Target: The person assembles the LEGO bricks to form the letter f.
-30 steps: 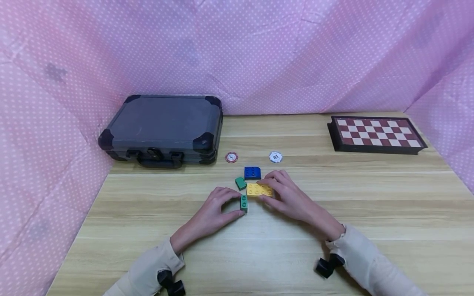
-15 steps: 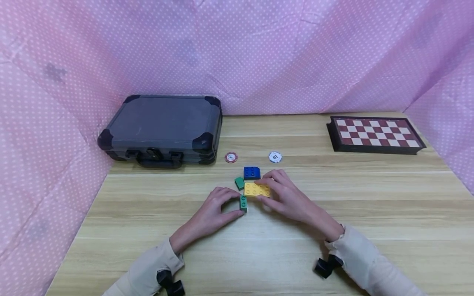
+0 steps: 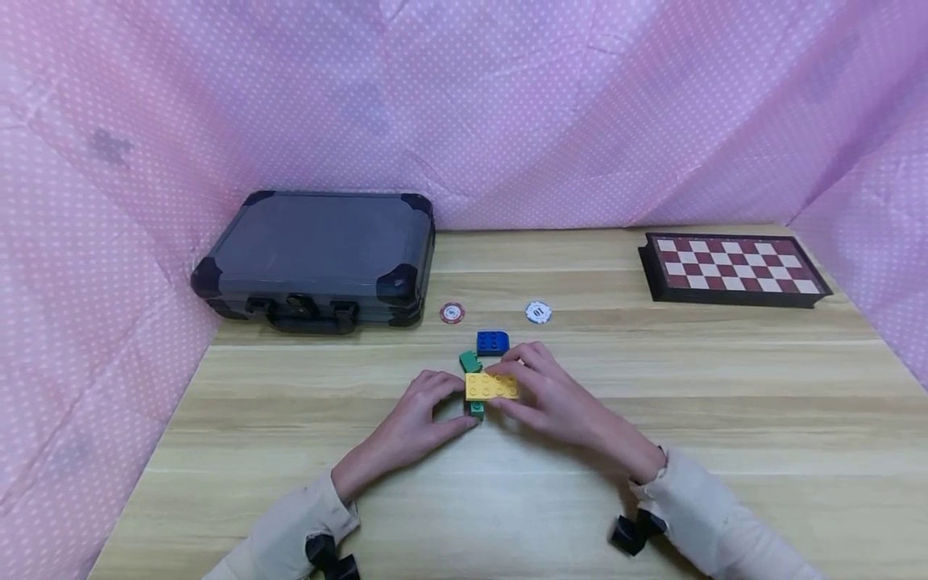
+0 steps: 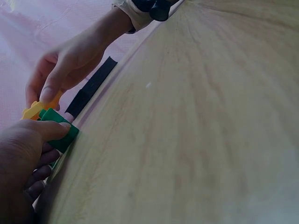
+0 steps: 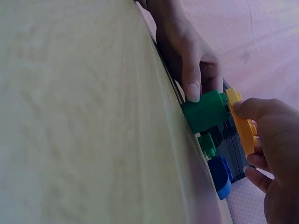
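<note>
Thumb and fingers of my left hand (image 3: 409, 419) pinch a green building brick (image 5: 203, 113) that stands on the table. Just above its studs is a flat yellow building brick (image 3: 478, 387), which my right hand (image 3: 558, 396) pinches by its long sides. In the right wrist view the yellow brick's left end lies over the green one, slightly tilted; whether they touch I cannot tell. From the head view it covers much of the green brick. Behind them lie a small green brick (image 3: 470, 362) and a blue brick (image 3: 493, 343).
At the back left stands a grey hard case (image 3: 319, 246) with black corners. A red poker chip (image 3: 452, 312) and a white poker chip (image 3: 538, 312) lie beyond the bricks. A checkered game board (image 3: 732, 266) is at the back right, before a pink dotted curtain (image 3: 522, 113).
My right hand has brought the yellow brick left and toward me, from beside the green brick to over it. The left hand keeps its hold in nearly the same place.
</note>
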Demonstrator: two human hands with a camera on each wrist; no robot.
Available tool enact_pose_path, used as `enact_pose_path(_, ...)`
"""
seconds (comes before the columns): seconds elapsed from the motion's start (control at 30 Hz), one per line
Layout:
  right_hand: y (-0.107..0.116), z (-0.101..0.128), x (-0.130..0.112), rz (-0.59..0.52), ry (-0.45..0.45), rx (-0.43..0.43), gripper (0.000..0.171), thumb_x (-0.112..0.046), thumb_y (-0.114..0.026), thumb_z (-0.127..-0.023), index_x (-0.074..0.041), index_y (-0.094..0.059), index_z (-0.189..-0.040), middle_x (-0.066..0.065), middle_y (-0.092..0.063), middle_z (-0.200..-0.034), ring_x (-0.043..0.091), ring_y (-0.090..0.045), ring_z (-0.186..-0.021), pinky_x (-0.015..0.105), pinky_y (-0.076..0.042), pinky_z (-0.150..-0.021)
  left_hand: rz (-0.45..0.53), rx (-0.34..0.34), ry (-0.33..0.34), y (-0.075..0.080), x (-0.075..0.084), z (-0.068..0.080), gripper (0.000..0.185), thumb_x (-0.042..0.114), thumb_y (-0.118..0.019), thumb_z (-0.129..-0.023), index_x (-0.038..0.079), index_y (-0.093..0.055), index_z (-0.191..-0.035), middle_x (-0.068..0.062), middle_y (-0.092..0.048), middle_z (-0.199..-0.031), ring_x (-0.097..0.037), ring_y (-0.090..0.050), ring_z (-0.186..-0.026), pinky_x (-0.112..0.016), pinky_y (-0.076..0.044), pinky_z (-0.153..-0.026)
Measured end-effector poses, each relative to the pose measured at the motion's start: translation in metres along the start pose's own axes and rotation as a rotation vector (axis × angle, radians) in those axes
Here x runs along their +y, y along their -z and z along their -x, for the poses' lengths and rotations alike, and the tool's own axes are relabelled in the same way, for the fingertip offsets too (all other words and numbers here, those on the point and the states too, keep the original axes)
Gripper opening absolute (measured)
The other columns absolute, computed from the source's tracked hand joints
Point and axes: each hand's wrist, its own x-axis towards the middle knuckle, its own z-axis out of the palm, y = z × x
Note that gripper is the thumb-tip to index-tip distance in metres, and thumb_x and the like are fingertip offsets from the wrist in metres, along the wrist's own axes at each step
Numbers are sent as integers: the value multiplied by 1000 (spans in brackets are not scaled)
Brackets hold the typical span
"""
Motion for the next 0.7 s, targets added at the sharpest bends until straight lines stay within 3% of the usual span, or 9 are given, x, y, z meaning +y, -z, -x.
enact_pose_path(0.7,-4,-3,-6,-4,-12,-64,36,-28,-76,-97,-12,-69,-127,-3,-60,-128,13,-50,-117,35,-52,-96,-26,-7,-14,0,0,2,46,29,-80,-93,12,-67,-134,0,-63,-128,-18,-51,-123,-47,-47,-103)
